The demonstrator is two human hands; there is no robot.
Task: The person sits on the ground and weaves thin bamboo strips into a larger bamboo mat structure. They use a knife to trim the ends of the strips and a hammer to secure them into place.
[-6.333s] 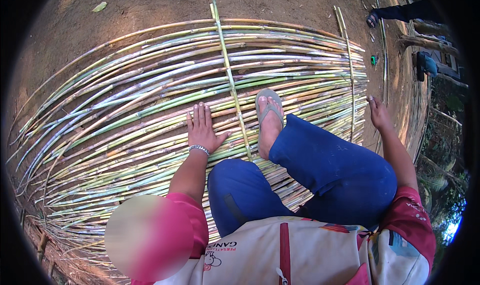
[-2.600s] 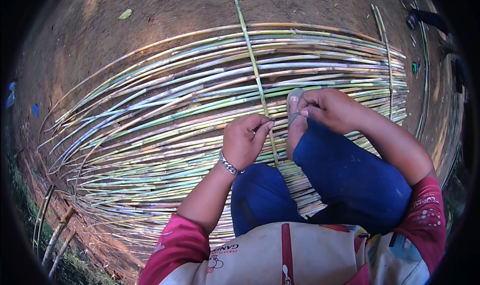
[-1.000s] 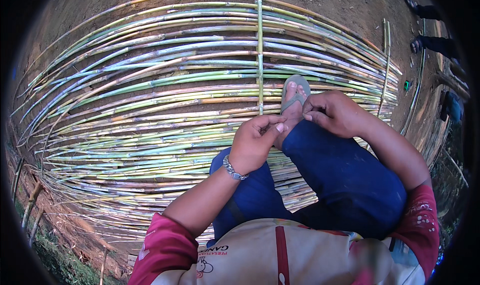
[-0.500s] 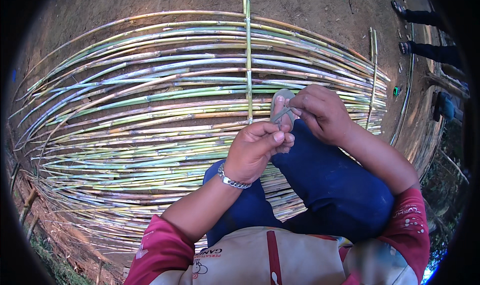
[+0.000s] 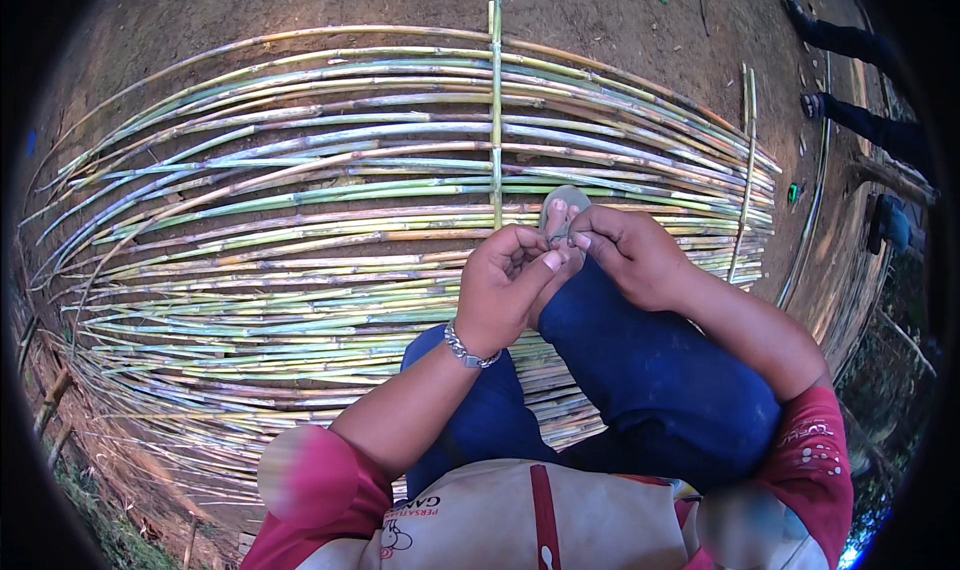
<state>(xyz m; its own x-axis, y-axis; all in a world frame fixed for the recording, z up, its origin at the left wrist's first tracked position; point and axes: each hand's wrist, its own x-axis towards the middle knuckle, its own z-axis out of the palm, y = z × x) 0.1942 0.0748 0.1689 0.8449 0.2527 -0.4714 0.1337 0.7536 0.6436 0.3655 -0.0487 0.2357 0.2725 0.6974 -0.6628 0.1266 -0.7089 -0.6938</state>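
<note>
My left hand (image 5: 510, 282) is closed, thumb and fingers pinching one end of a thin greenish-grey strip (image 5: 559, 238). Pinched on the strip's other side is my right hand (image 5: 635, 253), its fingertips almost meeting the left ones. Both hands hover over my foot, whose sandal (image 5: 570, 192) shows just beyond them; what the strip is, and whether it is loose, I cannot tell. Beneath the foot lies a wide layer of thin bamboo poles (image 5: 330, 185), set side by side. A crosswise pole (image 5: 497, 100) rests over them just left of the foot.
A second pair of crosswise poles (image 5: 746, 170) lies near the right ends. Another person's dark-trousered legs (image 5: 870, 125) stand at the far right, near a small green object (image 5: 794, 193). Bare soil (image 5: 620, 10) spreads beyond the poles; upright stakes (image 5: 52, 402) stand at the left.
My right hand has come down and toward the left, and my left hand has risen slightly. The fingertips are closer together, so less of the strip shows between them.
</note>
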